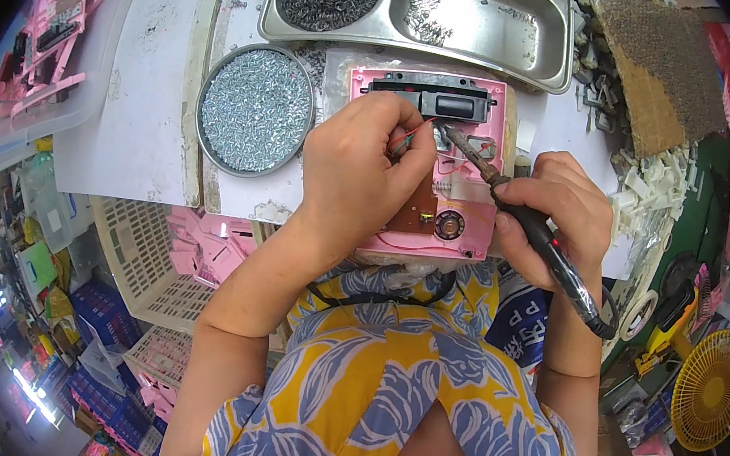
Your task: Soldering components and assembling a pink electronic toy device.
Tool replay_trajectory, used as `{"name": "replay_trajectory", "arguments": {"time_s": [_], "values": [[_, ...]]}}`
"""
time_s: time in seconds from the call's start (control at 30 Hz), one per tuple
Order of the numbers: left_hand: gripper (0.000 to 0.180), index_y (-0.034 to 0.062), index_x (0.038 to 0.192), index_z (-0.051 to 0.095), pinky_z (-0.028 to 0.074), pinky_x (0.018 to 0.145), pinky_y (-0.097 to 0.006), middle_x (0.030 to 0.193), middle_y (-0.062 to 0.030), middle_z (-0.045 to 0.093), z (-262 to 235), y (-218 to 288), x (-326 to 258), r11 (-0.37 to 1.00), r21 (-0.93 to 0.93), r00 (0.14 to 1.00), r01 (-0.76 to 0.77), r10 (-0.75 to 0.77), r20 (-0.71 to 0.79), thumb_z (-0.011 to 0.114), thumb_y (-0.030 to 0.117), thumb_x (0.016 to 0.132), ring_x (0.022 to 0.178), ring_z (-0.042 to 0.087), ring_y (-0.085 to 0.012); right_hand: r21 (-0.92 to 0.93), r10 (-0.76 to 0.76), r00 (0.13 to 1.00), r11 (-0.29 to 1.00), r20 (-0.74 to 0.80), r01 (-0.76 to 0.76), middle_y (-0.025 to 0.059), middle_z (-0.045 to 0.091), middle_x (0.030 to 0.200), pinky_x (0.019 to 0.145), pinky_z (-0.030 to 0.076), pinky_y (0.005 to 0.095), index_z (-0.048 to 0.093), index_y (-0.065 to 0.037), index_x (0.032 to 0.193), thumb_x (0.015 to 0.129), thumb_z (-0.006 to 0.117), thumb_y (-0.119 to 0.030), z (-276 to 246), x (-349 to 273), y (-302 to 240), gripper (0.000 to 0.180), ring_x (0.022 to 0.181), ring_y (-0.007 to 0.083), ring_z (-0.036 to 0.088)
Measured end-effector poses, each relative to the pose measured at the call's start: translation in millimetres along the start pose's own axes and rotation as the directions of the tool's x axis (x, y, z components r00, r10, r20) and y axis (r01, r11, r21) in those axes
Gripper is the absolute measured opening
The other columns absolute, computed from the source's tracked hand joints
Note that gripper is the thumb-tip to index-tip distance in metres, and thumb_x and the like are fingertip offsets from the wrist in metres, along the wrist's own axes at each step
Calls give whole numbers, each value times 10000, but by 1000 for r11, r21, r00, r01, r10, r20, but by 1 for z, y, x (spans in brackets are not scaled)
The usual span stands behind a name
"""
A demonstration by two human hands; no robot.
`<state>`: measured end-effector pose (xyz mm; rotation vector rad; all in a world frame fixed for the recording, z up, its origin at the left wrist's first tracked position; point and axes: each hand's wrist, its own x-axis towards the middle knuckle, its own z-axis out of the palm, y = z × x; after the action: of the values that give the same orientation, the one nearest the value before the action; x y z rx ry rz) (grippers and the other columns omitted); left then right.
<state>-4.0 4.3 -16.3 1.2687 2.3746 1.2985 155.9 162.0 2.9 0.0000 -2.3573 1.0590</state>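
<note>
A pink plastic housing (473, 240) lies on the worktable in front of me, with a black module (453, 106) along its far edge. A brown circuit board (413, 219) and a small round speaker (449, 226) sit in its near part. My left hand (363, 169) is closed over its left side, pinching thin red and green wires (414, 132). In my right hand (561, 210) is a soldering iron (537, 232) with a dark handle. Its tip points down-left to the wires below the black module; exact contact cannot be made out.
A round tin of silver screws (257, 109) stands left of the housing. Beyond it, a steel tray (492, 63) holds dark springs and small metal parts. Cardboard (671, 74) and white plastic parts (653, 184) lie right. A crate (142, 252) and yellow fan (713, 389) flank me.
</note>
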Motion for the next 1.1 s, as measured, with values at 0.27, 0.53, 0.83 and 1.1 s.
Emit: {"name": "replay_trajectory", "arguments": {"time_s": [0.27, 0.53, 0.83, 1.1], "values": [[100, 26, 821, 675, 446, 533, -278, 696, -67, 628, 1, -3, 0, 999, -4, 999, -32, 32, -25, 763, 70, 842, 577, 571, -139, -5, -11, 1000, 1000, -19, 11, 66, 579, 637, 604, 452, 350, 688, -27, 927, 657, 745, -14, 0, 2, 1, 276, 548, 259, 549], [99, 23, 826, 683, 423, 521, -265, 699, -55, 632, 0, -3, -1, 1000, -21, 1000, -14, 14, -9, 764, 75, 848, 568, 546, -115, 1, -10, 1000, 1000, 5, 10, 72, 602, 657, 613, 457, 350, 685, -30, 913, 661, 743, -13, -3, 1, -1, 259, 557, 258, 559], [118, 39, 796, 645, 469, 530, -345, 703, -82, 615, 0, -1, 0, 1000, -5, 1000, -19, 19, -16, 759, 67, 809, 580, 599, -222, -7, -3, 1000, 1000, 6, 3, 78, 625, 680, 620, 465, 352, 692, -30, 921, 661, 744, -18, -1, 2, 2, 266, 573, 258, 575], [128, 45, 808, 638, 473, 524, -341, 709, -78, 618, 3, -2, -1, 999, 9, 998, -44, 44, -45, 761, 77, 817, 583, 602, -221, -11, -8, 1000, 1000, -20, 8, 84, 641, 695, 605, 462, 354, 706, -31, 910, 664, 749, -25, -2, 4, 4, 250, 566, 264, 567]]}}
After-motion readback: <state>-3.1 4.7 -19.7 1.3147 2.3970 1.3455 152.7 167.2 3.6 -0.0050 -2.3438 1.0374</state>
